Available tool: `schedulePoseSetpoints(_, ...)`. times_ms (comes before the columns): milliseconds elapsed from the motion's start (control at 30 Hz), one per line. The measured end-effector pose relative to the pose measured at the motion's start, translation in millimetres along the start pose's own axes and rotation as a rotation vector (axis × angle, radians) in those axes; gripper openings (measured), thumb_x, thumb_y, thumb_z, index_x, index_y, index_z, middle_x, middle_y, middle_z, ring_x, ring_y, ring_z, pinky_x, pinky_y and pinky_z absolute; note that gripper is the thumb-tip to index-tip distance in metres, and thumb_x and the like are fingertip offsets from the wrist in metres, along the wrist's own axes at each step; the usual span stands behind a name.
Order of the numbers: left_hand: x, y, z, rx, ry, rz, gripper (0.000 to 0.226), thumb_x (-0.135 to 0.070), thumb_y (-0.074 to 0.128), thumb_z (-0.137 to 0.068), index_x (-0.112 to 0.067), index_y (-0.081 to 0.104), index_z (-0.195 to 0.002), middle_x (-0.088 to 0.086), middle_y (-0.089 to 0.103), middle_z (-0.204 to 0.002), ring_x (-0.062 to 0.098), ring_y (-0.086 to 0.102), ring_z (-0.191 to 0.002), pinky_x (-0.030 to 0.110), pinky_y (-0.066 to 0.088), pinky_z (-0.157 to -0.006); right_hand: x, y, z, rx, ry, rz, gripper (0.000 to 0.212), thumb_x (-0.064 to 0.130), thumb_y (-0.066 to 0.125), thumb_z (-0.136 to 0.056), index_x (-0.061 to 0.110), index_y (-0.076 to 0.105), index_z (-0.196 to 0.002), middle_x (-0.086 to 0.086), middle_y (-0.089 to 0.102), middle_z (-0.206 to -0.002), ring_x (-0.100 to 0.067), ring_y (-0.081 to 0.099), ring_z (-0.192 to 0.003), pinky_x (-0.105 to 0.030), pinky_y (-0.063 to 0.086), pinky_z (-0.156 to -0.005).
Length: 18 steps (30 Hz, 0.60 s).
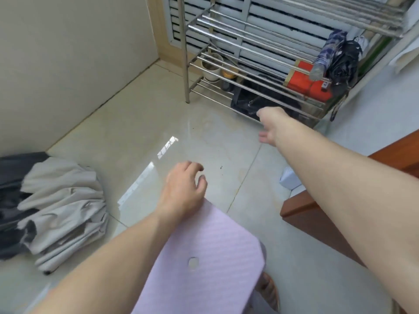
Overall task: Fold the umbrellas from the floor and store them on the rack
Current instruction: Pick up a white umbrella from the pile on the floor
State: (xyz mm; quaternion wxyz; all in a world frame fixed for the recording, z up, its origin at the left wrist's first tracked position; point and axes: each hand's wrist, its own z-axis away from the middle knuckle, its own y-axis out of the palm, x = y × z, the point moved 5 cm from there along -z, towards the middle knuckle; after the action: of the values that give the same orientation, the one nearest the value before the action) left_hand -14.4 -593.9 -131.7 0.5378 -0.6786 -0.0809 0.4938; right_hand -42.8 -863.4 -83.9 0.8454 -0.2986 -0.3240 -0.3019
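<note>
On floor: grey umbrella [65,209] (unfolded) | both hands [181,189] loose, holding nothing

Empty left hand [183,189], right hand [271,126] near rack [226,71], beige umbrella [65,209] on floor

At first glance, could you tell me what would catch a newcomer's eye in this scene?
The two bare arms stand out first: the right hand stretches toward the metal rack, while the left hand hovers relaxed over the tiled floor, both holding nothing. Next is the crumpled beige and grey umbrella lying on the floor at far left. On the rack's right end, two folded umbrellas rest above an orange box.
</note>
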Motion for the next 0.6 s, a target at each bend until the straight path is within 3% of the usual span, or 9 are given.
schedulePoseSetpoints(100,2.8,-43.9,31.1,-0.124,0.016,0.065,0.03,-0.023,0.05,-0.088,-0.014,0.07,-0.109,0.006,0.067,-0.109,0.029,0.059,-0.109,0.039,0.047,-0.098,-31.5,68.1,81.2,0.168,-0.093,0.305,0.036,0.022,0.056,-0.099,0.01,0.053,-0.133,-0.013,0.056,-0.122,-0.028,0.061,-0.1,-0.04,0.053,-0.09)
schedulePoseSetpoints(167,29.3,-79.8,59.8,0.075,-0.135,0.046,0.028,-0.022,0.052,-0.091,-0.016,0.069,-0.112,0.008,0.069,-0.114,0.03,0.06,-0.112,0.037,0.05,-0.095,-38.7,122.8,135.6,0.256,-0.236,0.503,0.026,0.02,0.06,-0.097,0.008,0.06,-0.121,-0.012,0.06,-0.109,-0.027,0.058,-0.093,-0.037,0.049,-0.083)
schedulePoseSetpoints(233,69.4,-117.7,99.0,0.403,-0.249,-0.095,0.029,-0.025,0.053,-0.095,-0.015,0.069,-0.117,0.008,0.069,-0.121,0.03,0.062,-0.115,0.032,0.05,-0.088,-39.0,174.5,186.6,0.349,-0.4,0.656,0.015,0.018,0.06,-0.096,0.011,0.066,-0.108,-0.011,0.064,-0.103,-0.027,0.059,-0.093,-0.034,0.047,-0.081)
schedulePoseSetpoints(300,123.4,-167.6,152.4,0.575,-0.352,-0.206,0.029,-0.03,0.052,-0.099,-0.011,0.066,-0.116,0.007,0.068,-0.123,0.029,0.063,-0.114,0.028,0.05,-0.077,-46.3,225.2,236.1,0.48,-0.509,0.784,0.008,0.022,0.06,-0.095,0.019,0.068,-0.095,-0.006,0.068,-0.103,-0.026,0.063,-0.099,-0.034,0.051,-0.084)
schedulePoseSetpoints(367,184.3,-220.5,208.6,0.496,-0.497,-0.236,0.028,-0.035,0.049,-0.099,-0.013,0.064,-0.109,0.005,0.069,-0.115,0.027,0.066,-0.105,0.032,0.055,-0.075,-62.4,272.5,274.2,0.581,-0.589,0.907,0.01,0.028,0.06,-0.095,0.023,0.068,-0.094,-0.004,0.069,-0.104,-0.026,0.063,-0.103,-0.038,0.054,-0.091)
schedulePoseSetpoints(433,247.6,-259.1,259.6,0.295,-0.692,-0.108,0.025,-0.035,0.047,-0.097,-0.022,0.063,-0.112,0.002,0.069,-0.11,0.021,0.066,-0.095,0.034,0.056,-0.084,-84.6,317.4,299.7,0.65,-0.65,1.01,0.012,0.028,0.058,-0.097,0.02,0.068,-0.1,-0.003,0.068,-0.106,-0.025,0.062,-0.104,-0.036,0.053,-0.091)
schedulePoseSetpoints(500,297.1,-277.8,305.0,0.235,-0.864,0.051,0.027,-0.038,0.049,-0.097,-0.027,0.06,-0.12,0.0,0.068,-0.107,0.017,0.066,-0.09,0.033,0.057,-0.082,-114.0,361.0,312.3,0.717,-0.649,1.073,0.016,0.024,0.056,-0.098,0.016,0.069,-0.102,-0.004,0.068,-0.105,-0.024,0.062,-0.1,-0.034,0.051,-0.087)
schedulePoseSetpoints(600,344.4,-287.6,336.7,0.171,-0.955,0.199,0.044,-0.039,0.051,-0.097,-0.031,0.05,-0.141,-0.001,0.066,-0.124,0.017,0.066,-0.107,0.036,0.055,-0.094,-146.5,426.9,318.0,0.765,-0.659,1.122,0.023,0.017,0.051,-0.096,0.004,0.07,-0.102,-0.011,0.071,-0.102,-0.028,0.063,-0.097,-0.036,0.051,-0.083)
